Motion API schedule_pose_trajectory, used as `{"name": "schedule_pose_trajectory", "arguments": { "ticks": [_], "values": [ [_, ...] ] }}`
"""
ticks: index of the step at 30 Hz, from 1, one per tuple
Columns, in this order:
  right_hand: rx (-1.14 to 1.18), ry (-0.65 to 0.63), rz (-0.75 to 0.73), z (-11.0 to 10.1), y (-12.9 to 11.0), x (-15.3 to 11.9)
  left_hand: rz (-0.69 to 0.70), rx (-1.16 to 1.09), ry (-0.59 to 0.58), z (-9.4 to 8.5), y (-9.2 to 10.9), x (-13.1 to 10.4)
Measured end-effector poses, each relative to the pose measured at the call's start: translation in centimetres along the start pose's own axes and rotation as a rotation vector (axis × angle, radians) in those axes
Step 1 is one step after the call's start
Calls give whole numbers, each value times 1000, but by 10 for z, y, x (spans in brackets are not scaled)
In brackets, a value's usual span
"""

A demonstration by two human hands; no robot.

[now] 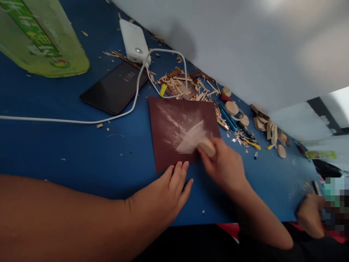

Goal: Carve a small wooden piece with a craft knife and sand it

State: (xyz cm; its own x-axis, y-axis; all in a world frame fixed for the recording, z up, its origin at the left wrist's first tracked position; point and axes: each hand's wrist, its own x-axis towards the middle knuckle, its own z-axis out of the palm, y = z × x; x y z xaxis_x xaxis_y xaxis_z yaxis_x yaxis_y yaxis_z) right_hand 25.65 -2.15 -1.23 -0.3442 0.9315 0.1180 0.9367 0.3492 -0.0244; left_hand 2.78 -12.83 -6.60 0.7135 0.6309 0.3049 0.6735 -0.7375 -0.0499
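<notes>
A dark red sheet of sandpaper [169,145] lies flat on the blue table [95,156], with pale wood dust smeared across its middle. My right hand [227,162] grips a small rounded piece of wood [206,147] against the sheet's right part; hand and wood are slightly blurred. My left hand [166,191] rests with its fingers stretched out, fingertips on the sheet's lower edge.
Behind the sandpaper are wood shavings [177,82], a phone [116,87] and a white power bank [134,40] with a cable. A green bottle [43,36] stands at left. Blue-handled tools [228,118] and wood pieces [269,127] line the wall. Another person's hand [311,214] is at right.
</notes>
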Motion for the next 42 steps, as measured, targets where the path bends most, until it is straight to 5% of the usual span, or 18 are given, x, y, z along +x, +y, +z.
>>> {"name": "schedule_pose_trajectory", "arguments": {
  "ticks": [2,6,11,15,19,24,28,32,36,42],
  "values": [
    [40,-37,-52,-1,-2,-2,-21,-5,17,3,2,0],
    [-73,41,132,-2,3,2,22,39,-47,-4,-1,1],
    [29,-46,-45,-3,-3,-2,30,30,-31,-5,-3,2],
    [-52,24,108,-3,-3,-2,-22,2,16,5,3,0],
    [30,-39,-47,-3,-5,-4,-18,-19,15,3,2,0],
    [-72,30,114,-4,-1,-1,7,3,-32,-5,-2,2],
    [-5,-40,-14,-5,-3,-3,-24,-5,26,4,3,0],
    [-86,15,109,-7,-2,-2,-34,3,32,9,5,-2],
    [-10,-61,-47,-9,-5,-5,-17,15,27,7,4,-1],
    [-68,-9,56,-8,-6,-4,-23,1,27,7,3,-1]
  ]
}}
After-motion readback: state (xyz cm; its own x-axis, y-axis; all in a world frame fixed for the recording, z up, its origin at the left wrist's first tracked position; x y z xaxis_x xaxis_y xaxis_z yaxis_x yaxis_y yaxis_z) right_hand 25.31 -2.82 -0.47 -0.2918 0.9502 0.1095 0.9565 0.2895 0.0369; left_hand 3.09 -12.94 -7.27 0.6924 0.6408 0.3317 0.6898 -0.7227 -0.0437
